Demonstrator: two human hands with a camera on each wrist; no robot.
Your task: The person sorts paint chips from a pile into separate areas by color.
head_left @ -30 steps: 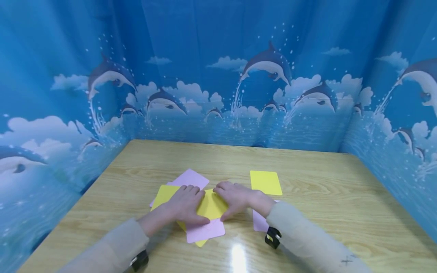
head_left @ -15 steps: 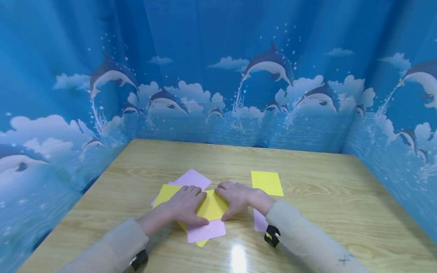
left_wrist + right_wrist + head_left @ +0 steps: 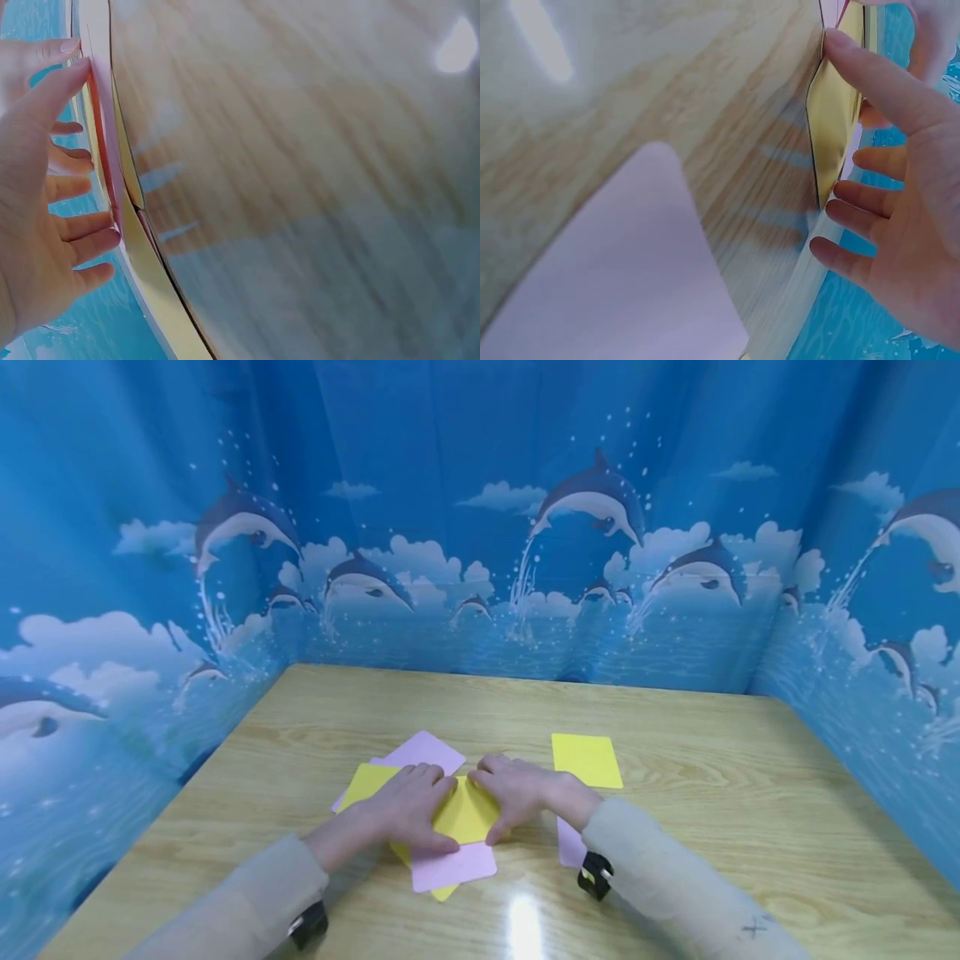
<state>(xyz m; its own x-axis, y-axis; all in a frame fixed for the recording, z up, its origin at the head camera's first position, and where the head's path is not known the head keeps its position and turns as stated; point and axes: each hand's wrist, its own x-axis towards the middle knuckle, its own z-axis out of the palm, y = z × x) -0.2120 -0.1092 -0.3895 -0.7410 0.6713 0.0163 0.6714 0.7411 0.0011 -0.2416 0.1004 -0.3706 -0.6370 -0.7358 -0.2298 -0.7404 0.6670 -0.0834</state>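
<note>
A loose pile of square, round-cornered yellow and pink cards lies left of centre in the head view. Both hands span the yellow card (image 3: 471,817) on top, thumbs at its near edge and fingers toward its far edge. My left hand (image 3: 411,810) holds its left part and my right hand (image 3: 519,792) its right part. The card looks bowed. In the right wrist view, the thumb tip meets the yellow card's edge (image 3: 831,124). A pink card (image 3: 453,870) juts out below it, a yellow card (image 3: 365,782) at left and another pink card (image 3: 426,749) behind.
Right of the pile lie a separate yellow card (image 3: 587,760) and a pink card (image 3: 570,845), the latter partly hidden by the right forearm. The wooden table (image 3: 697,777) is backed on three sides by a blue dolphin curtain (image 3: 450,485).
The hands stay almost still on the same card. The top yellow card looks slightly more bowed now; the other cards have not moved.
</note>
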